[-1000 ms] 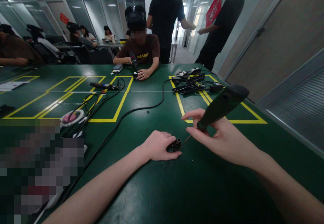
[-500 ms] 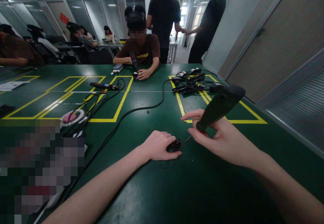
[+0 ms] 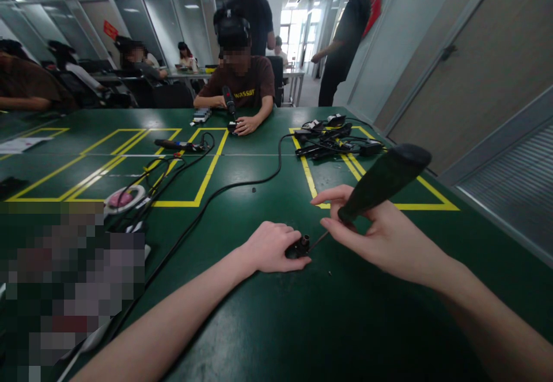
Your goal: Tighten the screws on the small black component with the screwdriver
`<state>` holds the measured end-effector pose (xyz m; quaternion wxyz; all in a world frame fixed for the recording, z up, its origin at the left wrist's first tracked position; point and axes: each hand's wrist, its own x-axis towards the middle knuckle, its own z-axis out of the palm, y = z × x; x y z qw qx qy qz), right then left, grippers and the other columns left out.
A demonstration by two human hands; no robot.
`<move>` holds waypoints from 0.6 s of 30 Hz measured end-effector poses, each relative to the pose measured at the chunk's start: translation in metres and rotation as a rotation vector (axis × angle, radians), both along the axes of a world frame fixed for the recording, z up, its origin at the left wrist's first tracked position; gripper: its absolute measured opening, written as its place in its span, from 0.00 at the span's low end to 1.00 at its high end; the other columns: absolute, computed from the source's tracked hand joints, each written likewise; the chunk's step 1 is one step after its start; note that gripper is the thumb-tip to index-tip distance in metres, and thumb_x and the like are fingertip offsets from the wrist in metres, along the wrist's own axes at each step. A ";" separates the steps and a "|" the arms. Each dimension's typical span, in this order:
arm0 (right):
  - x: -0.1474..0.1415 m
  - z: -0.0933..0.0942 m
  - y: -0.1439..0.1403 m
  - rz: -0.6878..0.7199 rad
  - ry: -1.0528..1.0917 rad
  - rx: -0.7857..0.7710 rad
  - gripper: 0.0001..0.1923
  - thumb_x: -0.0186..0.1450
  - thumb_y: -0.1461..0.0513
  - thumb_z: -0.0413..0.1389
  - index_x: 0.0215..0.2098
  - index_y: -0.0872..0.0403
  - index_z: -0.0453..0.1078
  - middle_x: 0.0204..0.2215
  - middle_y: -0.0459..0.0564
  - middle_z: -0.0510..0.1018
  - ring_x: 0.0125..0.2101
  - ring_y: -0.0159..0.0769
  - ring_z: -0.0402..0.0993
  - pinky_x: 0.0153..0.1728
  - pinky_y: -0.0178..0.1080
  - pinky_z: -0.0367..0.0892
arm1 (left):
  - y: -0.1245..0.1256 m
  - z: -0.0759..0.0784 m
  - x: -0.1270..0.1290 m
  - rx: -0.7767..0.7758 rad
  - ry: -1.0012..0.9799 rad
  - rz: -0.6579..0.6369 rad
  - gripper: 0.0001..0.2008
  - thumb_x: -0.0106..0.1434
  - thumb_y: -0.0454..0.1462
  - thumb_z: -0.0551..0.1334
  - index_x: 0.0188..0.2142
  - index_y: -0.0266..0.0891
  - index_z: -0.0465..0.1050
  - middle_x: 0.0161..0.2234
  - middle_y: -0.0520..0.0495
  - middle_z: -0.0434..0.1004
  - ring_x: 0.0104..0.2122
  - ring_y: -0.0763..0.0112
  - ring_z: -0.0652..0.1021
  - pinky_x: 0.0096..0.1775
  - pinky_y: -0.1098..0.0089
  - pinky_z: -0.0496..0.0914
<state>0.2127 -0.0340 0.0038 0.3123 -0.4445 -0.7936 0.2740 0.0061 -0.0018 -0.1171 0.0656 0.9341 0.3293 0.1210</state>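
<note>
On the green bench [image 3: 268, 324], the left hand [image 3: 270, 248] pinned a small black part [image 3: 297, 249] under its fingertips, gripping it against the surface. Just to its right, the right hand [image 3: 380, 238] was closed around a dark electric screwdriver [image 3: 382, 183], the thin bit slanting down to touch the part. Farther off lay a black cable [image 3: 242, 187], a heap of cables [image 3: 332, 140], and a seated person [image 3: 242, 85] across the bench.

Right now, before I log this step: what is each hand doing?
Left hand: closed on a small black part, pinning it to the table.
Right hand: closed on an electric screwdriver, its bit at the part.
</note>
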 end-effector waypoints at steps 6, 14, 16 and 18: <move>0.001 0.001 0.000 -0.025 -0.034 -0.007 0.13 0.68 0.54 0.57 0.44 0.52 0.77 0.23 0.45 0.72 0.23 0.36 0.70 0.23 0.37 0.66 | 0.000 0.002 0.000 0.006 0.003 0.003 0.20 0.67 0.53 0.64 0.31 0.39 0.72 0.29 0.48 0.79 0.30 0.64 0.81 0.31 0.67 0.67; 0.001 0.000 -0.001 -0.017 -0.007 -0.022 0.12 0.68 0.56 0.57 0.46 0.52 0.76 0.26 0.47 0.75 0.25 0.37 0.73 0.25 0.38 0.69 | 0.000 0.002 -0.001 0.004 0.011 0.002 0.20 0.67 0.54 0.64 0.31 0.39 0.72 0.29 0.48 0.80 0.30 0.64 0.81 0.30 0.68 0.66; 0.000 0.000 -0.001 -0.009 0.002 -0.020 0.12 0.67 0.57 0.56 0.46 0.52 0.75 0.25 0.46 0.74 0.25 0.37 0.73 0.25 0.38 0.70 | 0.000 0.002 0.000 0.004 0.023 0.004 0.21 0.67 0.54 0.64 0.31 0.39 0.72 0.29 0.48 0.80 0.30 0.64 0.81 0.30 0.68 0.66; 0.000 -0.001 -0.001 -0.010 0.006 -0.006 0.13 0.66 0.57 0.56 0.46 0.52 0.75 0.24 0.45 0.72 0.24 0.37 0.73 0.25 0.38 0.70 | 0.000 0.002 0.000 0.006 0.030 0.001 0.20 0.67 0.54 0.64 0.32 0.39 0.72 0.29 0.48 0.80 0.30 0.64 0.81 0.30 0.68 0.65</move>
